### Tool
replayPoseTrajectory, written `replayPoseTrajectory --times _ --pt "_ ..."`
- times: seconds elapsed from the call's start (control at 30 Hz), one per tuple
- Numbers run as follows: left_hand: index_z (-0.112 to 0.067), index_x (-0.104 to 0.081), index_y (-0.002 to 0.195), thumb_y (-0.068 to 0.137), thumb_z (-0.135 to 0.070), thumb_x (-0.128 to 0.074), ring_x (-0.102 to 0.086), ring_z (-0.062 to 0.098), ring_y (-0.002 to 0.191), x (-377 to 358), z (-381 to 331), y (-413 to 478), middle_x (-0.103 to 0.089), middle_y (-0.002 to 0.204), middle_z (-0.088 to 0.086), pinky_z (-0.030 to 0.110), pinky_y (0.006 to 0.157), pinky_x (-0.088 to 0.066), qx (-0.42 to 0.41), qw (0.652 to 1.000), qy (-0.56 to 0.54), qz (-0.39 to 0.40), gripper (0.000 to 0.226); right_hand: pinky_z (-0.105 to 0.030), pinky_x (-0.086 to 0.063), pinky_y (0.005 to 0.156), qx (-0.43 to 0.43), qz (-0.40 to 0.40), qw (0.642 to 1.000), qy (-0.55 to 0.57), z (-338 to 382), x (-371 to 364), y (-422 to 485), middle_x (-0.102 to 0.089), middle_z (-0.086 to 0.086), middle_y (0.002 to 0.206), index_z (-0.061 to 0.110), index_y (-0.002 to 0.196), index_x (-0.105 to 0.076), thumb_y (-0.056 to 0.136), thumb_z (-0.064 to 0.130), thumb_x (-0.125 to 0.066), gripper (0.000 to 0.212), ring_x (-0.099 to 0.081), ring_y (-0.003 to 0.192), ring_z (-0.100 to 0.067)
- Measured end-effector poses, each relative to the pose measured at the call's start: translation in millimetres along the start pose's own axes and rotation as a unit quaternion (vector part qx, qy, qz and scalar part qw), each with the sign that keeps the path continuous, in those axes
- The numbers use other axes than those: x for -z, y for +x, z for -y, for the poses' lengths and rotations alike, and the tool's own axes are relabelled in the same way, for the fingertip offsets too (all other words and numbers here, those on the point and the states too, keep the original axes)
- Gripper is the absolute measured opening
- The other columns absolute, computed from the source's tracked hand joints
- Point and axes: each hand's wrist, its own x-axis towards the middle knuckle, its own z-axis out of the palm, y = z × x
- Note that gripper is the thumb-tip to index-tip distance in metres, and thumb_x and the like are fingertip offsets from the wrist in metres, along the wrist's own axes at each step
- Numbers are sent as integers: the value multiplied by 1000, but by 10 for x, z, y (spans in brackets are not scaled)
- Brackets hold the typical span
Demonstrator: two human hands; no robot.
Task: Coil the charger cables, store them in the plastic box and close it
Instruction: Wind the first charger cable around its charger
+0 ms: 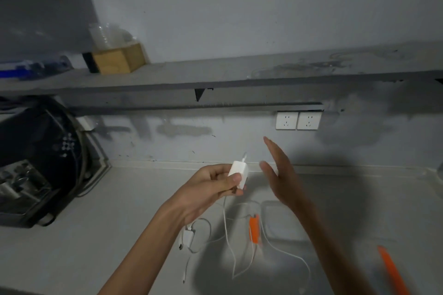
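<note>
My left hand (211,187) grips a white charger block (238,172) above the counter, and its white cable (226,223) hangs down from the hand onto the counter. My right hand (280,175) hovers just right of the block, fingers straight and spread, holding nothing. A second white charger (188,235) with a looped cable lies on the counter below my left wrist. The clear plastic box (282,220) with an orange latch (254,227) sits on the counter under my right forearm. More white cable (287,251) trails beside the box.
Two wall sockets (298,120) sit under a grey shelf (215,74). A dark appliance (36,163) stands at the left of the counter. A wooden box (119,58) rests on the shelf. An orange strip (393,270) lies at the lower right.
</note>
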Motion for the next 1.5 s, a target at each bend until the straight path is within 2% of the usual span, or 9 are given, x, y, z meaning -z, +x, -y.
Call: replayPoseTrajectory --times 0.1,0.23,0.47,0.7,0.97,1.07,1.17,1.3,1.5 --pt "-1 -63 121 87 -5 -67 -66 33 100 -47 -96 -54 -66 116 29 37 94 -54 -18 999 36 14 34 -22 -39 106 24 103 988 111 410 160 177 -56 9 135 34 136 -43 99 26 -44 38 -50 125 -2" --pt "-4 -58 123 90 3 -57 -66 37 109 -66 -156 -135 -69 119 19 48 101 -48 -17 998 64 16 34 -20 -50 76 58 63 994 62 631 196 288 -64 15 94 30 98 -69 97 14 -47 27 -62 81 -4" --pt "-22 -61 106 91 -17 -62 -72 19 93 123 -316 -207 -64 109 3 37 92 -56 -83 968 234 -38 15 -20 -47 72 112 -12 993 -26 1018 325 403 -67 14 86 34 94 -73 89 33 -58 16 -62 80 -6" --pt "-22 -69 107 86 0 -65 -66 6 85 430 -670 -260 -74 91 -5 11 73 -51 -149 981 121 6 31 -16 -39 48 70 -34 988 136 1356 218 644 -66 12 63 2 86 -72 87 16 -66 15 -51 49 -5" --pt "9 -61 114 90 3 -56 -69 19 82 848 -1145 204 -72 91 11 24 76 -59 -197 974 -101 -47 25 -18 -23 33 -91 71 960 257 1160 -836 246 -46 2 47 6 83 -64 102 23 -39 36 -33 31 -9" --pt "12 -59 116 90 -1 -60 -65 25 90 1108 -1178 412 -70 94 13 33 87 -56 -199 969 -96 -113 29 -14 -30 41 -65 89 981 160 1163 -958 -5 -49 4 45 17 85 -66 98 24 -46 25 -39 35 -2" --pt "12 -60 114 90 -5 -62 -64 22 82 1282 -1079 552 -69 94 14 24 72 -57 -172 970 -77 -153 29 -12 -40 55 -16 84 994 70 1309 -821 -113 -56 8 52 29 93 -67 94 33 -53 15 -50 48 0" --pt "5 -62 107 91 -3 -60 -63 17 76 1325 -891 667 -67 92 14 19 62 -55 -128 977 -49 -165 17 -2 -41 81 63 62 993 -74 1524 -568 -98 -59 47 94 40 116 -56 91 61 -38 38 -56 89 22" --pt "3 -62 102 91 -4 -62 -64 15 71 1293 -721 771 -66 85 9 23 65 -56 -102 980 -17 -171 13 -32 -56 76 167 57 964 -200 1726 -237 25 -70 17 107 35 114 -56 96 56 -31 37 -68 94 -6"
